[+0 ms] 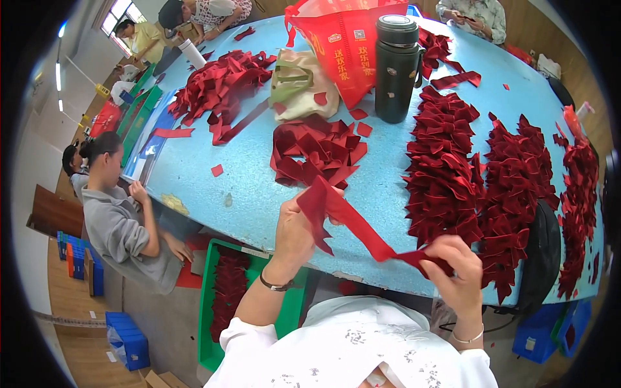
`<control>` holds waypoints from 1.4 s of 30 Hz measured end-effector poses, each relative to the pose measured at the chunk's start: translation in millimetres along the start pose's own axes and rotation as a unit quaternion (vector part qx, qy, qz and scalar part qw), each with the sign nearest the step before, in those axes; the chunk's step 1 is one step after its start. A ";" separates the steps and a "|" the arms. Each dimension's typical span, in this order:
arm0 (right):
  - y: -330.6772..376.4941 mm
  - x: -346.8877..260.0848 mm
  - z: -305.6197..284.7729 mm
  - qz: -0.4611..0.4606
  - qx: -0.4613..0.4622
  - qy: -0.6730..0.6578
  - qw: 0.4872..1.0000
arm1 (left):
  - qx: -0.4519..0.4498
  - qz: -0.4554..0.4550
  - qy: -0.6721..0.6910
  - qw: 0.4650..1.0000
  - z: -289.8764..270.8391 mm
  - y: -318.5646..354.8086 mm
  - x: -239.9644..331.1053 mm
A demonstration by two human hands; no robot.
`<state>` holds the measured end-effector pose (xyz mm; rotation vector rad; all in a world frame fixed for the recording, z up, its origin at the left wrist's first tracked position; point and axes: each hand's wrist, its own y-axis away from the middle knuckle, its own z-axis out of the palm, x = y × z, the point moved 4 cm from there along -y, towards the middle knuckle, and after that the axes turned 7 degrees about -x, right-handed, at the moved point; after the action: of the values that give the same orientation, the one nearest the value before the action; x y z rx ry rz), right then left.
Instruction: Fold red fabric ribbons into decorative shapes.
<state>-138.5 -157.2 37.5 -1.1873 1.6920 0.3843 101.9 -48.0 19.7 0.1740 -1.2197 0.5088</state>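
Note:
A dark red ribbon [361,225] stretches between my two hands above the table's near edge. My left hand [295,227] is closed on one part of it, where the ribbon folds over and a notched end hangs down. At the other end my right hand [458,270] pinches the ribbon between thumb and fingers, and the ribbon twists near that grip. Just beyond my left hand lies a loose heap of cut red ribbon pieces [315,150]. To the right, a long stack of folded red bows [443,178] runs away from me, nearest to my right hand.
More bow stacks [517,174] line the blue table [213,194], beside a black bag [542,258]. A dark flask [395,77], red bag [346,45] and cream pouch [304,87] stand beyond. A green crate [206,310] sits below; a seated person [123,220] is at left.

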 end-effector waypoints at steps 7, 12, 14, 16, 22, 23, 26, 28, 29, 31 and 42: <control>-50.5 -38.8 25.3 -0.117 0.089 0.066 0.987 | -0.139 -0.130 -0.001 0.982 31.8 12.7 -9.4; -66.7 -20.5 42.2 -0.103 -0.064 -0.101 0.988 | -0.222 -0.177 0.015 0.959 45.5 21.2 -14.7; -65.4 -12.9 41.7 -0.095 -0.052 -0.115 0.987 | -0.234 -0.196 -0.014 0.952 41.7 22.0 -20.1; -62.6 -9.2 39.9 -0.092 -0.032 -0.147 0.984 | -0.252 -0.225 -0.081 0.938 39.5 22.9 -25.3; -57.3 -0.1 39.1 0.004 -0.027 -0.216 0.976 | -0.048 0.197 -0.381 0.902 56.1 8.5 13.9; -56.2 3.2 40.7 0.046 -0.051 -0.261 0.963 | -0.078 0.249 -0.386 0.885 58.5 8.2 19.9; -51.6 12.2 45.6 0.093 -0.087 -0.333 0.934 | -0.122 0.296 -0.397 0.860 58.4 9.9 23.9; -50.1 19.6 51.7 0.102 -0.111 -0.377 0.914 | -0.144 0.296 -0.403 0.854 56.9 8.5 22.3; -48.8 22.6 54.6 0.100 -0.107 -0.382 0.912 | -0.149 0.294 -0.407 0.852 57.7 8.7 21.8; -44.6 25.8 63.2 0.081 -0.096 -0.479 0.869 | -0.130 0.317 -0.441 0.830 59.8 13.0 22.7; -27.1 44.6 65.1 0.066 -0.080 -0.561 0.821 | -0.089 0.376 -0.579 0.718 77.4 18.2 20.7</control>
<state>-81.8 -147.4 -22.9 -0.6703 0.6879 1.0794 32.8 -56.7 63.2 -0.2534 -2.6137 1.0539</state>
